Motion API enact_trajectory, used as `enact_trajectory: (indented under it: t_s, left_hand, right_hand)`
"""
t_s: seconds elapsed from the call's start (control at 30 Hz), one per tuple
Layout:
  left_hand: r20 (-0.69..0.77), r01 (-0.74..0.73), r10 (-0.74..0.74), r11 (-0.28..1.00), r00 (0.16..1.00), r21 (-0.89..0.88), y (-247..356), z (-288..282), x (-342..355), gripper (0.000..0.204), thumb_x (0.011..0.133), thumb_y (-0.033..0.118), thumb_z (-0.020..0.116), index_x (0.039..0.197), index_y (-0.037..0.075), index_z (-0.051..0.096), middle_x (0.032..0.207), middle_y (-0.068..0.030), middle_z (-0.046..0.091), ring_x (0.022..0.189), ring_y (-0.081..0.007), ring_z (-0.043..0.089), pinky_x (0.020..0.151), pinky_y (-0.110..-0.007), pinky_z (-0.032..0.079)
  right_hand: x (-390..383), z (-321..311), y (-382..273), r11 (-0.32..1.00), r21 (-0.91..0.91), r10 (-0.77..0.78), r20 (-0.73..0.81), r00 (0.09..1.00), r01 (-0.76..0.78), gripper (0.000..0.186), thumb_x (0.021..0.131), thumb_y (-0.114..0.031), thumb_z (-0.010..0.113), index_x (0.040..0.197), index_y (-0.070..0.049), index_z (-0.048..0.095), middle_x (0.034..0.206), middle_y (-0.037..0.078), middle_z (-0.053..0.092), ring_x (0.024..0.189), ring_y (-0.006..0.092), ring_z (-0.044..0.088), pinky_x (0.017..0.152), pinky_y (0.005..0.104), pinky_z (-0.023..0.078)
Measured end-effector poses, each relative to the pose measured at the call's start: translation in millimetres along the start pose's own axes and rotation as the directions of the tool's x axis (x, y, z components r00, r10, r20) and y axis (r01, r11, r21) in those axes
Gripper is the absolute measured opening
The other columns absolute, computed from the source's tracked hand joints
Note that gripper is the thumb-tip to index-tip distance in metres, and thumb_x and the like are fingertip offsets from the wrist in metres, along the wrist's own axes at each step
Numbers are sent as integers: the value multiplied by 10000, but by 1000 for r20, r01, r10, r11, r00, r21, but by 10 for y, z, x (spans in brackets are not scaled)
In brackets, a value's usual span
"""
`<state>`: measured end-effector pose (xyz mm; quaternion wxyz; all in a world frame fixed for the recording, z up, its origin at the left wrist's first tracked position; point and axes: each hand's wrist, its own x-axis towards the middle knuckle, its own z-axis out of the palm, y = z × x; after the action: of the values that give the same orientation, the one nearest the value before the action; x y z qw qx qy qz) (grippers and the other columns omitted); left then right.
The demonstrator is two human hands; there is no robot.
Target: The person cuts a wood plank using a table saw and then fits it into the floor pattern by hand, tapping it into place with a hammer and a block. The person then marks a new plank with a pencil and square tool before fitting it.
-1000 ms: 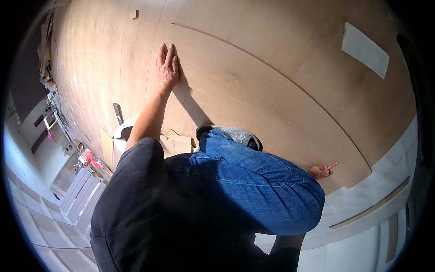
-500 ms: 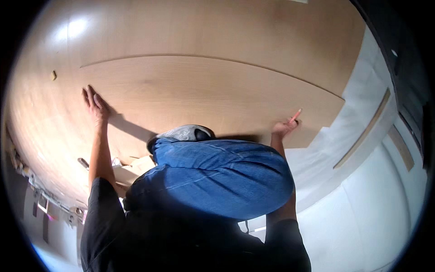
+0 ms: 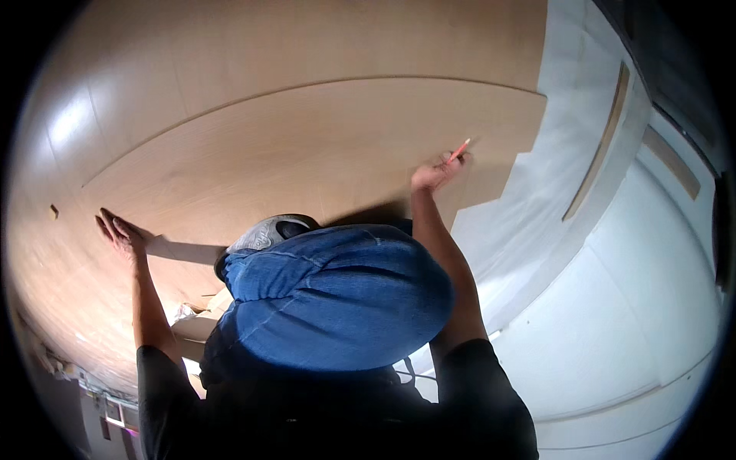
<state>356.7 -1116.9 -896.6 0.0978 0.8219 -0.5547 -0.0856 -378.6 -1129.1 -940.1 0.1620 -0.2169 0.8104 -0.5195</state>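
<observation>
A long light-brown floor plank (image 3: 307,138) lies across in front of me, over matching wood flooring, its right end cut in a step. My left hand (image 3: 121,234) rests near the plank's left end, fingers stretched out and holding nothing. Toward the right end, my right hand (image 3: 434,173) is closed around an orange pencil (image 3: 458,150), whose pale tip points up and to the right. Whether the tip touches the plank I cannot tell. My bent knee in blue jeans (image 3: 337,291) and a grey shoe (image 3: 268,234) are between my arms.
White underlay sheeting (image 3: 567,115) lies right of the plank, with a narrow wood strip (image 3: 602,146) on it. Another short strip (image 3: 671,162) lies beyond. A small yellowish piece (image 3: 54,212) sits on the laid flooring at left. Cardboard scraps (image 3: 195,326) are beside my left forearm.
My view has turned, so the plank now slants and its right end sits higher and further left. Both hands stay near the same ends of the plank, the pencil still in the right.
</observation>
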Motion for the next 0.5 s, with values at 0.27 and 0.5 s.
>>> enact_trajectory:
  t_s: [0.27,0.5]
  left_hand:
    - [41,-37,34,996,999,77,8,2,-39,629,1075,439,232,1536,20,317,1597,-202,277,1495,-330,218,1210,-412,209]
    - [0,-86,86,995,996,53,-187,68,-22,625,1075,441,226,1524,25,353,1583,-192,318,1484,-325,247,1205,-409,226]
  right_hand:
    - [-114,70,-140,645,-672,-432,72,899,364,388,1036,-234,422,1301,50,427,1412,257,443,1214,419,493,1004,498,421]
    - [-152,136,-207,731,-629,-312,36,949,264,441,996,-140,436,1398,31,369,1314,220,484,1110,368,519,972,466,430]
